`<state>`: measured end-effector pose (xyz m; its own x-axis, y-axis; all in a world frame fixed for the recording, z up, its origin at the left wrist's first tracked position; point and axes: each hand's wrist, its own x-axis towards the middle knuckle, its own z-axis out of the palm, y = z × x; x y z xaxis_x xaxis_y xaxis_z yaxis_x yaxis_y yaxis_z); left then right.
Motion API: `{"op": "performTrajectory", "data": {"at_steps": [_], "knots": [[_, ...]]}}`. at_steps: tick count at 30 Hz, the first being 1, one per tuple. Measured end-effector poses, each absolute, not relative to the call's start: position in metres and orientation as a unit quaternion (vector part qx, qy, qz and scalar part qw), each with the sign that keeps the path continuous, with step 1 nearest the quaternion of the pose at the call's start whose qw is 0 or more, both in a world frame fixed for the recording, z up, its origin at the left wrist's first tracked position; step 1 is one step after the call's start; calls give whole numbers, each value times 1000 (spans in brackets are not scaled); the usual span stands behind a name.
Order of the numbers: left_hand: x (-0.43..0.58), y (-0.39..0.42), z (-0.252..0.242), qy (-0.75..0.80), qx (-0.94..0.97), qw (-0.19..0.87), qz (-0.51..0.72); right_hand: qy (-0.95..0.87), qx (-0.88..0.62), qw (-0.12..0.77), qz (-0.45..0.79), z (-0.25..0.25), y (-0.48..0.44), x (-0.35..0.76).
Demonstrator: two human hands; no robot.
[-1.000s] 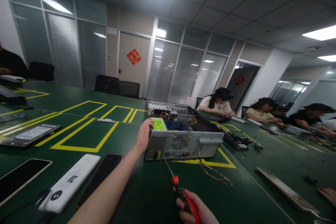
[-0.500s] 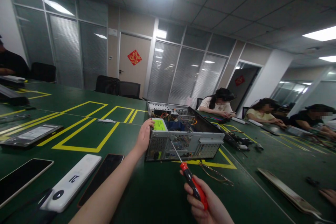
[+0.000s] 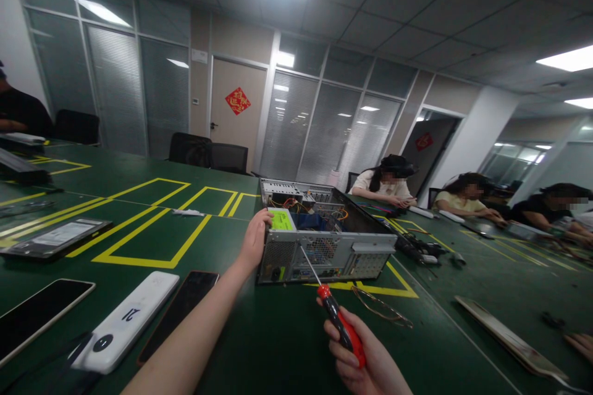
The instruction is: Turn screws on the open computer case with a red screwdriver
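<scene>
A computer case [image 3: 345, 253] lies on its side on the green table, its upper side uncovered so that cables and parts show inside. Its rear panel faces me. At the left rear corner sits a power supply with a bright green label [image 3: 280, 220]. My left hand [image 3: 255, 237] grips that corner from the left, fingers curled over the top edge beside the label. My right hand [image 3: 359, 352] is closed around the red and black handle of a screwdriver [image 3: 340, 324]. The shaft points up and away, its tip at the rear panel near the power supply's edge.
Left on the table [image 3: 250, 345] lie a hard drive [image 3: 58, 238], a phone [image 3: 44, 315], a white numbered device [image 3: 127, 318] and a dark phone [image 3: 180, 315]. Glasses [image 3: 382, 307] and a long pale phone-like object [image 3: 507, 336] lie right. Several people sit around the table.
</scene>
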<state>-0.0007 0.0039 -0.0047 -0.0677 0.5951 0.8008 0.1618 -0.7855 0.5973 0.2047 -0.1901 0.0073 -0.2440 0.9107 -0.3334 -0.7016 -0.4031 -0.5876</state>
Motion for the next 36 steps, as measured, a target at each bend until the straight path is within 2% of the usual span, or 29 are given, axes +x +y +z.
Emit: {"op": "performTrajectory", "data": {"at_steps": [6, 12, 17, 25, 29, 36], "knots": [[-1, 3, -4, 286, 660, 158, 676, -173, -316, 514, 779, 12, -193, 202], [-1, 1, -2, 292, 659, 155, 676, -224, -260, 459, 820, 35, -203, 199], [-1, 2, -2, 288, 662, 152, 675, -287, -275, 422, 815, 43, -206, 199], [-1, 1, -2, 292, 663, 157, 671, -190, -261, 487, 812, 33, -200, 194], [-1, 2, -2, 290, 662, 156, 673, -146, -288, 459, 828, 32, -198, 196], [-1, 3, -3, 285, 662, 148, 677, -203, -235, 440, 843, 35, -205, 193]]}}
